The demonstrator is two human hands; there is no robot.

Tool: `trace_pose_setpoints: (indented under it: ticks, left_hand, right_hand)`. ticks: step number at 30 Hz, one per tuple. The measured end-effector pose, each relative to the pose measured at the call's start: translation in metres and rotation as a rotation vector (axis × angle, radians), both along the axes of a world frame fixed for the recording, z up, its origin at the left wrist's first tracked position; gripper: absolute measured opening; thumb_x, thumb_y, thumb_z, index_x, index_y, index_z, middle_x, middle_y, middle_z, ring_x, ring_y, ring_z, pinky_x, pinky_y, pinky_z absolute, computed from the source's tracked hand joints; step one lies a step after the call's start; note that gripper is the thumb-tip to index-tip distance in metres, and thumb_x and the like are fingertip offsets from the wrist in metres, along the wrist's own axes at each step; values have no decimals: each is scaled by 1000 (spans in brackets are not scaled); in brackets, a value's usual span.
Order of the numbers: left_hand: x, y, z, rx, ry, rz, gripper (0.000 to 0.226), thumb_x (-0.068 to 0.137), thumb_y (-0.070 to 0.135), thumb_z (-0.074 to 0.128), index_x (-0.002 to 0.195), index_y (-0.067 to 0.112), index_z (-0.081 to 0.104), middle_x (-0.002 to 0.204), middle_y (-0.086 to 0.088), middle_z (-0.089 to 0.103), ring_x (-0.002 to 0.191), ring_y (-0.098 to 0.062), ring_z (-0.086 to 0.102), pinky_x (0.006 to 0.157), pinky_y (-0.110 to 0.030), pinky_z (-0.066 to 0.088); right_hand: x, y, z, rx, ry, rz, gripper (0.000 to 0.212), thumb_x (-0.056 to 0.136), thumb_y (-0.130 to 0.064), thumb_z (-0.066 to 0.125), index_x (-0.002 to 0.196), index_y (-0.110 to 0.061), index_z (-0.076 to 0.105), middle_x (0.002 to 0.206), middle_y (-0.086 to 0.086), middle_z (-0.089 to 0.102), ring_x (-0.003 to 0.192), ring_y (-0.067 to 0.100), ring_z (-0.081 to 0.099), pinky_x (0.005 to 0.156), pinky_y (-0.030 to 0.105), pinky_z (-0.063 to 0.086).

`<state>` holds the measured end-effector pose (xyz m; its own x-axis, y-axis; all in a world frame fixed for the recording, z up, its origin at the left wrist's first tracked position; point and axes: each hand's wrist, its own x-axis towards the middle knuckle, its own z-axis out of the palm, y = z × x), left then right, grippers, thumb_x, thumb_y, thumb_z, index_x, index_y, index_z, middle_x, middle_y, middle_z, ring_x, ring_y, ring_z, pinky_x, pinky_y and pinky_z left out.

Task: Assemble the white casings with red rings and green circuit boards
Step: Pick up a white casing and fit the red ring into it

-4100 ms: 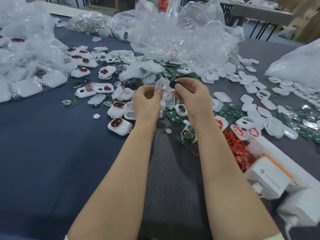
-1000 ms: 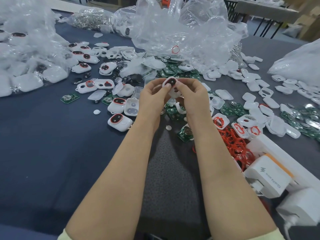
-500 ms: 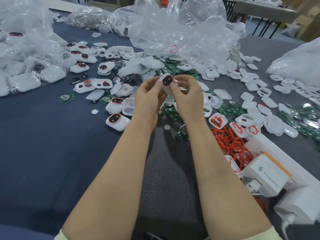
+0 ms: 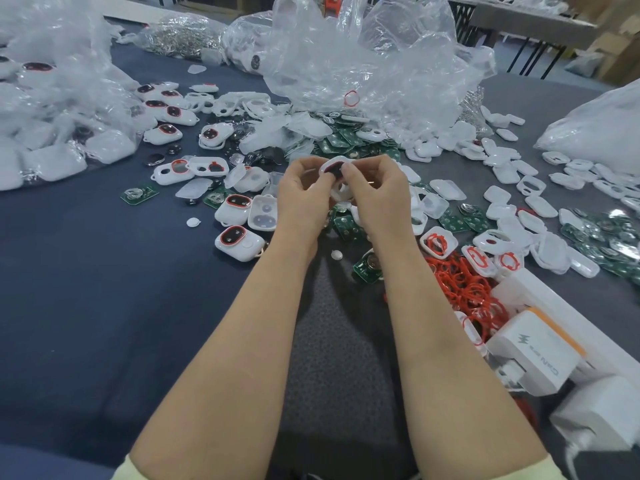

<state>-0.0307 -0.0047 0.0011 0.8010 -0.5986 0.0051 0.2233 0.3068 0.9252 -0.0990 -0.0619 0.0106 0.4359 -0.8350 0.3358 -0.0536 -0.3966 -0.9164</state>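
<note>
Both hands meet above the table's middle on one white casing [image 4: 336, 174] with a red ring and a dark insert in its opening. My left hand [image 4: 302, 195] pinches its left side; my right hand [image 4: 375, 192] pinches its right side, thumb over the dark insert. Finished casings [image 4: 238, 241] with red rings lie left of my hands. Green circuit boards [image 4: 346, 142] are heaped just behind my hands. Loose red rings [image 4: 464, 282] pile up at the right. Empty white casing halves [image 4: 505, 174] are scattered to the right.
A crumpled clear plastic bag [image 4: 363, 60] rises behind the work spot. More bags of white casings [image 4: 45, 133] sit at far left and far right [image 4: 602, 129]. White charger blocks [image 4: 533, 355] lie at the lower right. A single circuit board [image 4: 138, 195] lies at left.
Both hands have kept hold of the casing and turned it slightly; the right thumb now covers part of the dark insert. The hands sit a touch lower and to the right.
</note>
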Motion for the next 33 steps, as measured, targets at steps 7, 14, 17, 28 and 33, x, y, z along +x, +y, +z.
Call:
trace_pose_setpoints:
  ticks: [7,14,17,28,33]
  left_hand:
    - [3,3,4,-98,212,-73,8,90,6,63,91,10,56,77,-4,62,63,-11,61,56,-18,51]
    - [3,1,-1,-15,36,-56,8,92,6,61,90,14,61,85,-3,66,77,-14,64,69,-24,54]
    - [3,1,-2,-21,17,-94,9,91,7,63,90,15,63,87,-3,68,79,-16,65,61,-20,51]
    - [0,3,0,11,28,-124,8,91,9,63,86,15,61,83,-2,67,75,-13,65,63,-19,53]
    - [2,6,9,-112,347,-182,6,93,3,54,89,6,57,75,-5,64,56,-8,63,51,-16,51]
  right_hand:
    - [-2,-1,3,66,-21,90,19,95,-16,51,88,-24,67,82,-3,67,76,10,62,66,31,54]
    - [-4,-2,3,78,-34,73,17,92,-22,62,78,-31,66,74,-14,66,70,-2,60,68,18,49]
    - [-4,-5,2,202,-78,68,7,91,-16,62,88,-16,69,79,-2,67,72,7,60,67,20,49]
    - [-3,-8,-1,333,-161,82,5,92,-12,61,91,-14,66,78,0,67,69,11,61,63,23,51]
    - [-6,-9,5,559,-346,244,23,97,-5,47,87,-7,68,73,2,70,63,11,64,59,21,53]
